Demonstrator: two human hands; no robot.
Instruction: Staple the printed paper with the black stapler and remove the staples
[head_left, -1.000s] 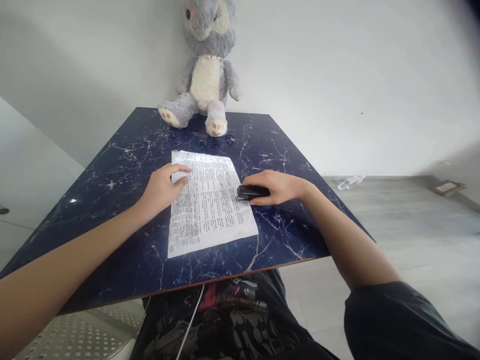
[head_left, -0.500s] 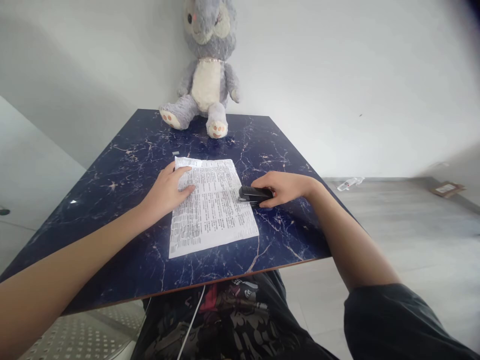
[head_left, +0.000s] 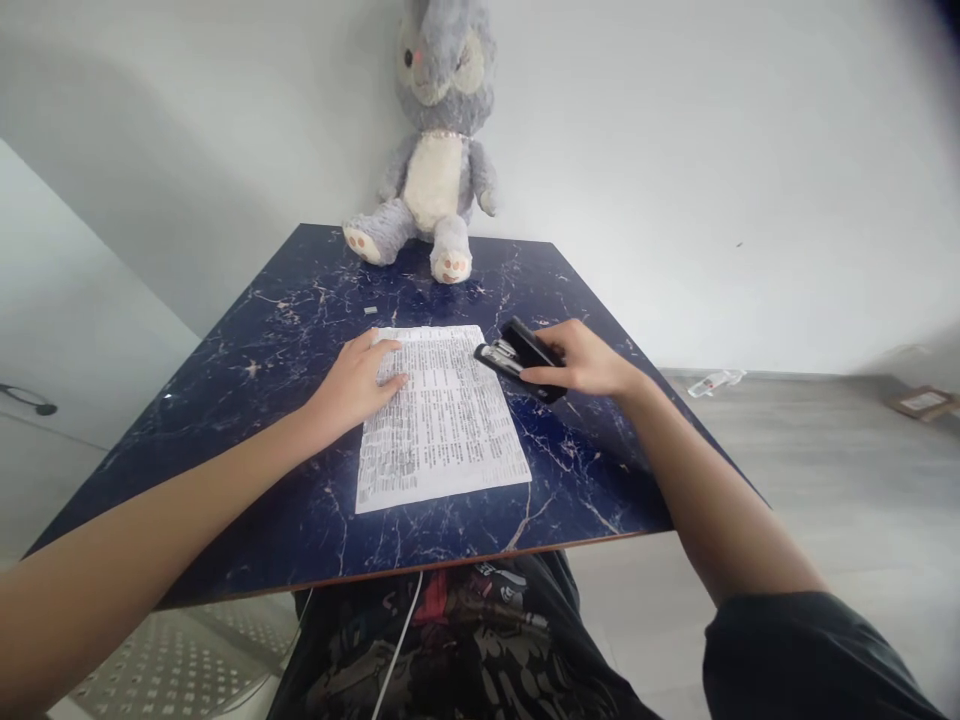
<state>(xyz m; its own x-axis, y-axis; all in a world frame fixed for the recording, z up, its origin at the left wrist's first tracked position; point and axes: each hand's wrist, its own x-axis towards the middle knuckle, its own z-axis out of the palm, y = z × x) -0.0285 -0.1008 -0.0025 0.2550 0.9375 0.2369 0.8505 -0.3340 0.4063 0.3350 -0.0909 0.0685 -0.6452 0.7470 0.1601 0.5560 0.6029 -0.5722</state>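
Observation:
Printed sheets of paper (head_left: 450, 430), covered in small dark text, lie on the dark blue table in front of me. My left hand (head_left: 358, 382) rests on the upper left edge of the paper, thumb and fingers spread. In my right hand (head_left: 581, 362) is a black stapler (head_left: 534, 345), gripped at its rear. The stapler's jaws are apart and show a metal strip inside. Its front end is at the paper's upper right edge; whether it touches the paper I cannot tell. Part of the stapler is hidden by my fingers.
A grey and white plush toy (head_left: 439, 180) sits at the table's far end against the wall. A small pale piece (head_left: 370, 310) lies beyond the paper on the marbled blue table (head_left: 247, 420). A white cable (head_left: 397, 645) hangs over my lap.
The stapler has moved up along the paper's right edge, turned, and its jaws now stand apart. My left hand stays on the paper. The whole view has shifted slightly.

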